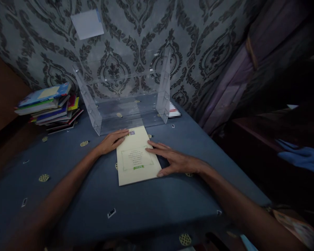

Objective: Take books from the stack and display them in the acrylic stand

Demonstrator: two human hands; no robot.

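Observation:
A pale cream booklet lies flat on the blue-grey tablecloth, with a QR code near its far end and framed print above a green ribbon mark. Its print appears upside down from where I look. My left hand rests at the booklet's far left edge, its fingers stretched out over the corner by the QR code. At the right edge, my right hand has its fingers spread, the fingertips on the page and the thumb by the near right corner. Just beyond the booklet stands a clear acrylic tiered rack.
A stack of books is at the back left. Behind the rack's right side lies a blurred white and red item. The patterned wall closes off the back, and a purple curtain hangs beyond the table's right edge.

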